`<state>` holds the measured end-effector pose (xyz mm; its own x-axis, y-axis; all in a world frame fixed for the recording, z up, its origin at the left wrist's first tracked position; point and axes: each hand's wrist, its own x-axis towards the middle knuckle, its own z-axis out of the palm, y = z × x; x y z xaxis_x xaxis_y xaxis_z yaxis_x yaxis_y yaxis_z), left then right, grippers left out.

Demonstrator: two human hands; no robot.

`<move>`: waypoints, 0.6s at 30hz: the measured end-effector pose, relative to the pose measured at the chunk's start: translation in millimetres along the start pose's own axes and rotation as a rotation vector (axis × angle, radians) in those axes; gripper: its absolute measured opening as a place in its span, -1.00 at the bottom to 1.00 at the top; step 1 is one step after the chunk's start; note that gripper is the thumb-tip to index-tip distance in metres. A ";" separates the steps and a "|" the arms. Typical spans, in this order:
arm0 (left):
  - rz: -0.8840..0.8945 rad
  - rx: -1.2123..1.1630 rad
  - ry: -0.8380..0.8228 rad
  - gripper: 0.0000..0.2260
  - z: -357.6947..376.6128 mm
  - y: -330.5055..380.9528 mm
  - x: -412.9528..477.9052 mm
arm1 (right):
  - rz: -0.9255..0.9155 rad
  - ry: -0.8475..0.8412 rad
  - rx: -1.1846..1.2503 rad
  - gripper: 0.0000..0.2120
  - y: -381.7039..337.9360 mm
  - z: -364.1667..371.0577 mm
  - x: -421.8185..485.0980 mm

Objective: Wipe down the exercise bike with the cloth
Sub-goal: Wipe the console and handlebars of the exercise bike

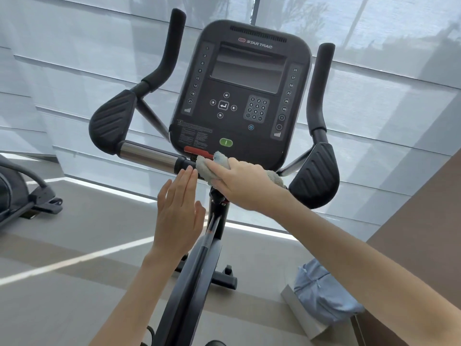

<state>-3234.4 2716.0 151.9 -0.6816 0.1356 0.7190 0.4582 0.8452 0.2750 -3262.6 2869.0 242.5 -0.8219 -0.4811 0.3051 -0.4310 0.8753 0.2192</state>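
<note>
— Forearms sit closest in my view. And the hands?
— My right hand grips the cloth, pressed on the exercise bike just under its console. My left hand is flat, fingers straight, beside the chrome handlebar.
— Any writing?
— "STAR TRAC" tops the console; numbers 1 to 40 flank its screen.
</note>
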 end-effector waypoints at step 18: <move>0.043 0.140 -0.106 -0.49 6.5 18.3 -0.8 | -0.054 0.326 -0.458 -0.58 48.3 9.7 -94.4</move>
<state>-3229.2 2734.7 152.2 -0.7225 0.2208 0.6552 0.4094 0.9003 0.1481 -3209.5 2957.2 215.2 -0.6140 -0.5783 0.5372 -0.2038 0.7736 0.6000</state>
